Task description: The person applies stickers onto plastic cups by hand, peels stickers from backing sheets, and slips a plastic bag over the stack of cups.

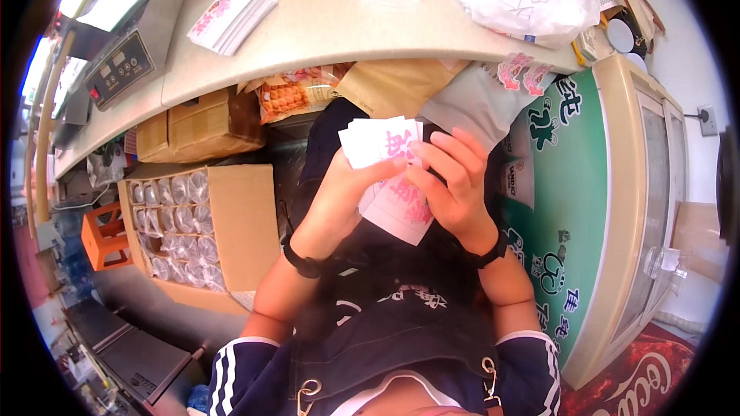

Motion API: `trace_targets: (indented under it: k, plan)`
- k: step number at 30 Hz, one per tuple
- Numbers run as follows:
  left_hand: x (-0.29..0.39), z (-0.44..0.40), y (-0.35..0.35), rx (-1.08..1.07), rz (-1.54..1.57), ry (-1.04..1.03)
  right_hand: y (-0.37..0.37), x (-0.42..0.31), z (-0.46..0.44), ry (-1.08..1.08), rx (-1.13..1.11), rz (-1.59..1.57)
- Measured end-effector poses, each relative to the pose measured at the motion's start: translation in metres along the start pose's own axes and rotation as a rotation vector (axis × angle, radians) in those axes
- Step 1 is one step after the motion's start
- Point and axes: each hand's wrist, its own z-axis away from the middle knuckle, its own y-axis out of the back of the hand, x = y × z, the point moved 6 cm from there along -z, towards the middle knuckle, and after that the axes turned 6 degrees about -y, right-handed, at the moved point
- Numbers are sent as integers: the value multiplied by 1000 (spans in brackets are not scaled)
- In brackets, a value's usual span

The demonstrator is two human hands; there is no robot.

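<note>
White cards (366, 142), pink print, loose bundle between both hands.
Upper part: uneven fan, corners staggered, sticking up past the left hand (343, 189), whose thumb lies across the front; pink characters near the right hand's (456, 181) fingertips at the right edge. Lower card (395, 212): pink graphic, tilted, bottom corner hanging below both hands' fingers, printed face toward wearer. Small print unreadable.
</note>
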Motion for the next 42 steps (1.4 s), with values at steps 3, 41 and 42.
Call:
trace_targets:
  k: [3, 41, 42]
  plan:
    - [-2, -3, 1, -22, -174, -16, 2, -4, 4, 29, 4, -16]
    - [17, -8, 17, 201, 9, -197, 22, 120, -71, -913, 306, -799]
    - [14, -7, 18, 217, 8, -200, 15, 110, -63, -880, 185, -687]
